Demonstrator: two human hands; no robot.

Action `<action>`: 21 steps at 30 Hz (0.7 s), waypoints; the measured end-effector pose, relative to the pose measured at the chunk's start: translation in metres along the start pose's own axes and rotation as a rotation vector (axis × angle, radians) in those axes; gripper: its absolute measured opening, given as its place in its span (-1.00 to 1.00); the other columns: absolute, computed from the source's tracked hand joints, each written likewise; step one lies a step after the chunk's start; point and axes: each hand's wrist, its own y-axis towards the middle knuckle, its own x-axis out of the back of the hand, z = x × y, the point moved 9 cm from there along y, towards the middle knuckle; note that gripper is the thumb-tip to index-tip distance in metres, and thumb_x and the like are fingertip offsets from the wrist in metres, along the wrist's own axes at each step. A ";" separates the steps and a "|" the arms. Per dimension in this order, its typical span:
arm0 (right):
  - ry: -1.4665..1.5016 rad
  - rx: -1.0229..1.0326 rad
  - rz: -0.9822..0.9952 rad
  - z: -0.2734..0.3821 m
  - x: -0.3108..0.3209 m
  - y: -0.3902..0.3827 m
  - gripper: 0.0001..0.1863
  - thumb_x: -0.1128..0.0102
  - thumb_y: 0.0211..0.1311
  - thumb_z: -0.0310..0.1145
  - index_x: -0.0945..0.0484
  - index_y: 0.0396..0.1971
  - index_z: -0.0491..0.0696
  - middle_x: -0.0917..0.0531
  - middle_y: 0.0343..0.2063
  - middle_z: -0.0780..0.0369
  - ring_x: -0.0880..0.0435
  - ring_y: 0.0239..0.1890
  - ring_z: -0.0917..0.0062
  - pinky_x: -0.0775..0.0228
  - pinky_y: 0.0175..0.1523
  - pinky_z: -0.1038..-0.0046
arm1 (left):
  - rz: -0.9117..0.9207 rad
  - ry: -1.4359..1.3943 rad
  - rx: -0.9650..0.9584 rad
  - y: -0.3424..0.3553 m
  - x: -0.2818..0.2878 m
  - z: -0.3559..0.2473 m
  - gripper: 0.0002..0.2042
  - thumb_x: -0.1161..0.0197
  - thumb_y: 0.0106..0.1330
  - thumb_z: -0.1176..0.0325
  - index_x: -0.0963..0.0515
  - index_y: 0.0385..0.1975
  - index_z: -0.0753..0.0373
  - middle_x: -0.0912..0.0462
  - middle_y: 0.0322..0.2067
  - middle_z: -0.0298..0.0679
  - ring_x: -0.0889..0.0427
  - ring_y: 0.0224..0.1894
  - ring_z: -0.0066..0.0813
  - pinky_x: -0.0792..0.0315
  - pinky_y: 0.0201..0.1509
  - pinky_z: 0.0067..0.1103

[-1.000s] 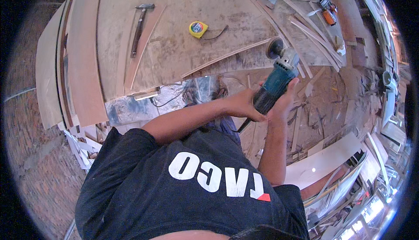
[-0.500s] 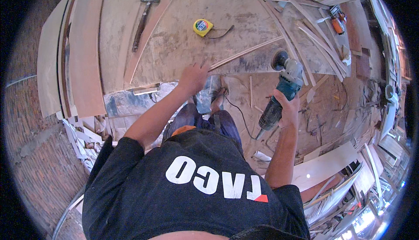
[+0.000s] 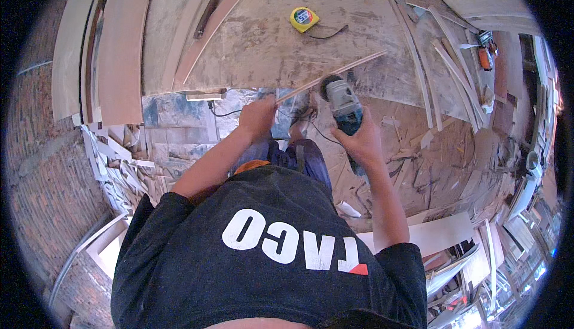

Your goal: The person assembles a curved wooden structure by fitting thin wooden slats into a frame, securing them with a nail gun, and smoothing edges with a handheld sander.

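My left hand [image 3: 258,117] is closed round the near end of a thin wooden strip [image 3: 350,66] at the workbench's front edge. The strip runs out to the right and away across the bench top [image 3: 263,48]. In my right hand [image 3: 362,140] is a teal and grey angle grinder [image 3: 345,103], gripped round its body. Its round disc head points away from me, close beside the strip; whether the two touch I cannot tell. A yellow tape measure [image 3: 304,19] lies farther back on the bench, its dark strap trailing right.
A hammer [image 3: 210,9] and flat boards [image 3: 122,42] lie to the left. Several long strips [image 3: 412,60] rest at the right, near an orange power tool [image 3: 486,57]. A dark cord hangs below the bench. Offcuts [image 3: 134,173] and scraps cover the floor.
My right hand has brought the grinder leftward to the strip. My left hand has closed on the strip's near end and shifted slightly nearer. The view has moved, so bench items appear shifted right.
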 end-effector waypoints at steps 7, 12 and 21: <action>-0.052 0.044 0.178 0.032 -0.038 0.004 -0.14 -0.53 -0.08 0.06 -0.42 0.18 -0.10 -0.71 -0.17 -0.12 -0.70 -0.05 -0.09 -0.52 0.03 0.01 | 0.064 0.031 0.017 0.007 -0.007 0.006 -0.82 -0.12 0.44 0.24 -0.49 -0.24 0.23 -0.71 -0.46 0.07 -0.73 -0.36 0.19 -0.57 -0.28 0.02; -0.110 0.022 0.199 0.034 -0.042 0.006 -0.09 -0.54 -0.09 0.06 -0.40 0.22 -0.12 -0.72 -0.14 -0.11 -0.70 -0.04 -0.08 -0.54 0.05 0.03 | 0.075 0.021 0.021 0.007 -0.005 0.003 -0.81 -0.12 0.45 0.21 -0.50 -0.22 0.20 -0.70 -0.46 0.08 -0.73 -0.37 0.19 -0.56 -0.29 0.03; -0.123 -0.017 0.062 -0.002 0.002 0.032 -0.04 -0.57 -0.13 0.05 -0.40 0.27 -0.12 -0.72 -0.13 -0.11 -0.72 -0.04 -0.04 -0.56 0.05 0.06 | 0.103 0.005 0.025 0.008 -0.009 0.005 -0.80 -0.12 0.46 0.19 -0.49 -0.18 0.18 -0.71 -0.42 0.09 -0.72 -0.32 0.19 -0.54 -0.27 0.01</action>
